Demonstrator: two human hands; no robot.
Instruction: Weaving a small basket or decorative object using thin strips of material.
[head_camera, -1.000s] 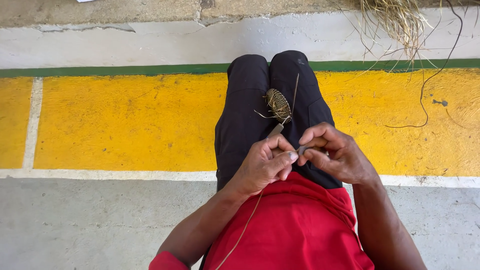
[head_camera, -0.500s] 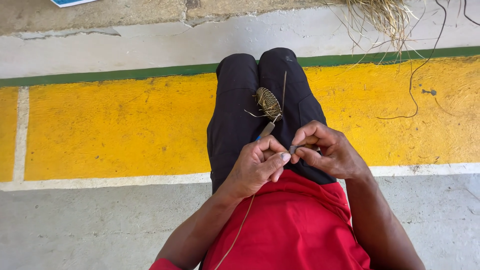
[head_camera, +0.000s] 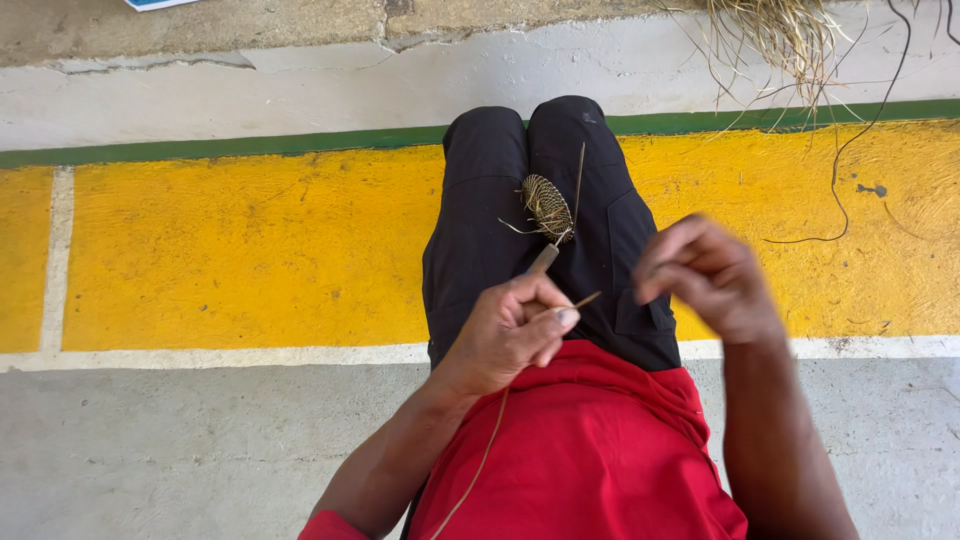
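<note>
On our lap, upon the black trousers (head_camera: 480, 230), lies a small woven coil of dried fibre (head_camera: 547, 207), oval and ribbed, near the knees.

Item: a slim tool with a pale handle (head_camera: 544, 258), its tip meeting the coil's lower edge; we cannot make out the tip.

Item: our left hand (head_camera: 510, 330), fingers curled closed and pinching a thin fibre strand (head_camera: 580, 301) between thumb and forefinger. The strand's short end juts rightward past the fingertips; a longer length trails down across the red shirt (head_camera: 590, 450) and is cut off at the bottom edge.

Item: our right hand (head_camera: 705, 275), raised beside the left, apart from it, blurred. Fingers look bent inward; whether they hold anything we cannot tell.

Item: a loose bundle of dried grass (head_camera: 780, 30) at the far right corner of the floor, partly cut off at the top edge.

Item: a dark cord (head_camera: 838, 170) running over the yellow painted band (head_camera: 250, 240).
</note>
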